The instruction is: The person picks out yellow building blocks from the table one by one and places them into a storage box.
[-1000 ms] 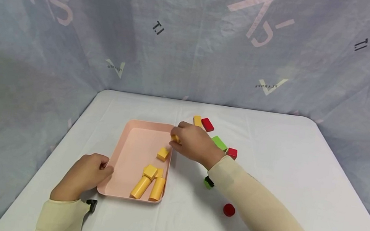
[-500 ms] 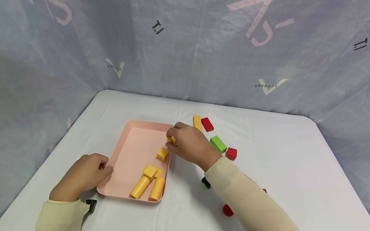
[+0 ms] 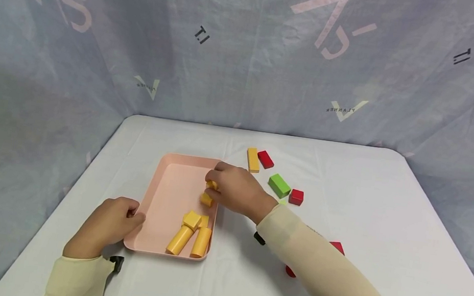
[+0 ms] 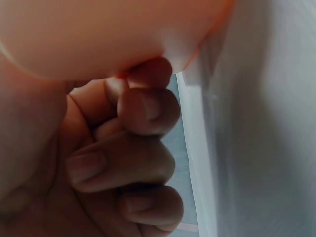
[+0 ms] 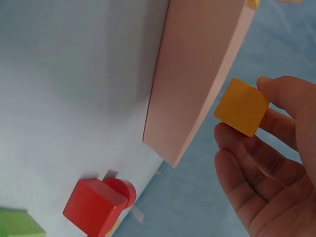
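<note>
On the white table lies a pink tray [image 3: 174,185]. My left hand [image 3: 110,223] grips its left rim, thumb over the edge and fingers curled beneath it, as the left wrist view shows. My right hand [image 3: 240,190] pinches a yellow block [image 5: 242,107] between thumb and fingers, above the tray's right side. Just below the held block, another yellow block [image 3: 206,200] is partly hidden by the fingers. Toward the tray's near right corner lie two yellow cylinders [image 3: 180,240], with a yellow block [image 3: 192,219] resting against one and another yellow piece [image 3: 204,221] beside it.
Right of the tray, a yellow oblong block [image 3: 253,160], a red oblong block [image 3: 265,159], a green block [image 3: 279,186] and a red cube [image 3: 296,197] are scattered. The right sleeve [image 3: 317,256] partly covers a red piece [image 3: 337,247] and a round red piece [image 3: 290,271].
The right hand has moved left and slightly nearer, carrying the yellow block across the tray's right rim to above the other yellow block. My left hand stays put.
</note>
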A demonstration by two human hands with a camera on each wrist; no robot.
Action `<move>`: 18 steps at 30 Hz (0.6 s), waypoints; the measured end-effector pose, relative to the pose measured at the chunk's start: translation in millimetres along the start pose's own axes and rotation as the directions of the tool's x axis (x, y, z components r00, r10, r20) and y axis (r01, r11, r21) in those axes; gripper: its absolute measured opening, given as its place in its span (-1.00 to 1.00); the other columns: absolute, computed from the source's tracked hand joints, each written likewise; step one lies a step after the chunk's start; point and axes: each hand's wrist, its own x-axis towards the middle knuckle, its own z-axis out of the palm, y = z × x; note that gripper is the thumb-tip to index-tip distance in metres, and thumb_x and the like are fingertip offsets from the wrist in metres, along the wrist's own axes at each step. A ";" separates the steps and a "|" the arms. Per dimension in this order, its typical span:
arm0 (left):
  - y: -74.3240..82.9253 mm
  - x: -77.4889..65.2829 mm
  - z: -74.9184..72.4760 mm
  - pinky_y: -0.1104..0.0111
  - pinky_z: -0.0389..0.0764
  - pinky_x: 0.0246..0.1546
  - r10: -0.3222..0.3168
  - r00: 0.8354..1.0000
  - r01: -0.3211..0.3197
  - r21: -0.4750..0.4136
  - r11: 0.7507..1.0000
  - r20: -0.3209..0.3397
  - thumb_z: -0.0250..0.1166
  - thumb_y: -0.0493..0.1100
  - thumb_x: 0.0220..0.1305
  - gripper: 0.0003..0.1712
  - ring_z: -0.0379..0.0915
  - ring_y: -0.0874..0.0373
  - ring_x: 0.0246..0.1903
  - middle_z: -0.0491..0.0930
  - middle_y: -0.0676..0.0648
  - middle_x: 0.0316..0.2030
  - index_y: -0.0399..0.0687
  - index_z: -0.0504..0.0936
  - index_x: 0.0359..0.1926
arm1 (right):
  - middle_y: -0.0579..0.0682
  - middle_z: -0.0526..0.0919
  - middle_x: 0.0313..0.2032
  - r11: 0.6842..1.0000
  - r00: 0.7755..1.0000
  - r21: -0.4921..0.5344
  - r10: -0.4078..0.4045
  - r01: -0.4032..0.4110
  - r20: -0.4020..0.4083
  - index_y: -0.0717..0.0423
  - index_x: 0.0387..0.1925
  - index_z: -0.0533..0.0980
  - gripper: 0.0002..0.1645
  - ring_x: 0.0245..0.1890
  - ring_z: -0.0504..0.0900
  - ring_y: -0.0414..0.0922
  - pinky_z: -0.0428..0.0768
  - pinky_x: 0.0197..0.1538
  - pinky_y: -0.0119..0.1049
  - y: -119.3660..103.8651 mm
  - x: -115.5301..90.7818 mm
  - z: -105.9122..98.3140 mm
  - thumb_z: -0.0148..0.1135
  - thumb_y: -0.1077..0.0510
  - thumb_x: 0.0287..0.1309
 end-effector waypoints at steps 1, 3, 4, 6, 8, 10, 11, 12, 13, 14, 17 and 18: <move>-0.1 0.0 -0.1 0.37 0.08 -0.73 -0.003 1.000 0.003 -0.001 1.000 0.004 0.22 -0.20 0.10 -0.57 0.01 0.23 -0.78 0.10 0.12 -0.81 0.04 0.21 -0.77 | -0.23 0.40 -0.37 1.000 1.000 0.000 -0.006 0.006 0.000 -0.15 -0.30 0.56 -0.85 -0.48 0.33 -0.36 0.44 -0.45 -0.48 -1.0 -0.3 0.6 0.32 -0.03 0.07; -0.2 0.1 -0.5 0.37 0.10 -0.73 -0.011 1.000 0.011 -0.003 1.000 0.017 0.22 -0.19 0.11 -0.58 0.03 0.23 -0.78 0.11 0.11 -0.81 0.04 0.23 -0.76 | -0.24 0.38 -0.39 1.000 1.000 0.004 -0.009 0.009 0.002 -0.17 -0.32 0.55 -0.87 -0.52 0.34 -0.36 0.44 -0.48 -0.48 -3.1 -0.8 2.1 0.31 -0.02 0.07; -0.3 0.1 -0.7 0.37 0.11 -0.73 -0.016 1.000 0.016 -0.006 1.000 0.026 0.22 -0.19 0.12 -0.58 0.05 0.22 -0.78 0.12 0.11 -0.81 0.04 0.23 -0.76 | -0.24 0.36 -0.39 1.000 1.000 0.011 -0.008 0.008 0.008 -0.17 -0.31 0.55 -0.86 -0.53 0.34 -0.36 0.44 -0.49 -0.49 -4.0 -1.0 3.0 0.31 -0.02 0.07; -0.3 0.3 -1.0 0.36 0.13 -0.72 -0.023 0.999 0.023 -0.009 1.000 0.041 0.23 -0.18 0.13 -0.59 0.07 0.21 -0.77 0.14 0.10 -0.80 0.03 0.25 -0.74 | -0.25 0.34 -0.40 1.000 1.000 0.016 -0.012 0.011 0.019 -0.18 -0.30 0.55 -0.86 -0.55 0.34 -0.36 0.44 -0.50 -0.50 -5.6 -1.2 5.1 0.30 -0.03 0.07; 0.1 0.0 -1.5 0.35 0.14 -0.71 -0.021 0.999 0.022 -0.012 1.000 0.050 0.24 -0.18 0.15 -0.59 0.08 0.21 -0.76 0.15 0.10 -0.79 0.02 0.26 -0.73 | -0.26 0.36 -0.39 1.000 0.999 0.025 -0.014 0.013 0.030 -0.17 -0.27 0.55 -0.83 -0.55 0.35 -0.36 0.45 -0.49 -0.50 -7.0 -1.4 6.4 0.31 -0.05 0.07; 0.6 -0.3 -2.0 0.35 0.15 -0.70 -0.021 0.998 0.022 -0.014 1.000 0.057 0.24 -0.18 0.16 -0.59 0.09 0.21 -0.75 0.15 0.09 -0.79 0.02 0.27 -0.73 | -0.26 0.38 -0.37 0.999 0.999 0.027 -0.020 0.019 0.040 -0.16 -0.24 0.56 -0.79 -0.54 0.36 -0.35 0.46 -0.46 -0.50 -8.3 -1.1 7.6 0.32 -0.07 0.07; 0.9 -0.4 -2.2 0.35 0.16 -0.70 -0.020 0.998 0.021 -0.014 1.000 0.058 0.24 -0.18 0.16 -0.59 0.10 0.21 -0.75 0.15 0.10 -0.79 0.02 0.27 -0.73 | -0.25 0.38 -0.37 1.000 0.999 0.023 -0.022 0.021 0.044 -0.16 -0.23 0.56 -0.78 -0.53 0.36 -0.36 0.47 -0.45 -0.50 -8.9 -0.8 7.9 0.31 -0.08 0.07; 1.1 -0.5 -2.3 0.35 0.16 -0.69 -0.020 0.998 0.020 -0.014 1.000 0.058 0.24 -0.18 0.16 -0.59 0.10 0.21 -0.75 0.15 0.10 -0.79 0.02 0.27 -0.73 | -0.25 0.39 -0.35 1.000 0.999 0.020 -0.022 0.021 0.048 -0.16 -0.21 0.56 -0.75 -0.53 0.36 -0.36 0.48 -0.44 -0.49 -9.7 -0.5 8.1 0.31 -0.09 0.07; 1.1 -0.6 -2.3 0.35 0.17 -0.69 -0.020 0.998 0.021 -0.014 1.000 0.058 0.24 -0.18 0.16 -0.59 0.10 0.20 -0.75 0.15 0.10 -0.79 0.02 0.27 -0.73 | -0.24 0.40 -0.34 1.000 0.998 0.021 -0.022 0.021 0.053 -0.15 -0.19 0.56 -0.73 -0.52 0.37 -0.35 0.49 -0.43 -0.49 -10.8 -0.3 8.0 0.32 -0.10 0.07; 1.2 -0.6 -2.3 0.35 0.16 -0.69 -0.021 0.998 0.022 -0.015 1.000 0.058 0.24 -0.18 0.16 -0.59 0.11 0.20 -0.75 0.15 0.10 -0.79 0.02 0.27 -0.73 | -0.24 0.41 -0.34 1.000 0.998 0.019 -0.022 0.021 0.057 -0.15 -0.18 0.57 -0.72 -0.52 0.37 -0.34 0.49 -0.42 -0.48 -11.8 0.1 8.0 0.32 -0.11 0.06; 1.0 -0.6 -2.2 0.34 0.17 -0.69 -0.020 0.998 0.021 -0.015 1.000 0.055 0.25 -0.18 0.16 -0.59 0.11 0.20 -0.75 0.16 0.09 -0.79 0.02 0.27 -0.73 | -0.24 0.43 -0.32 1.000 0.997 0.015 -0.022 0.021 0.070 -0.15 -0.16 0.57 -0.67 -0.47 0.37 -0.34 0.50 -0.39 -0.47 -15.1 1.1 7.6 0.31 -0.16 0.07; 0.9 -0.5 -2.1 0.34 0.17 -0.69 -0.019 0.998 0.020 -0.014 1.000 0.052 0.25 -0.18 0.16 -0.59 0.11 0.20 -0.75 0.16 0.10 -0.79 0.02 0.27 -0.73 | -0.24 0.44 -0.31 1.000 0.997 0.014 -0.026 0.025 0.070 -0.15 -0.15 0.57 -0.66 -0.46 0.37 -0.34 0.50 -0.38 -0.46 -16.2 1.2 7.4 0.30 -0.17 0.06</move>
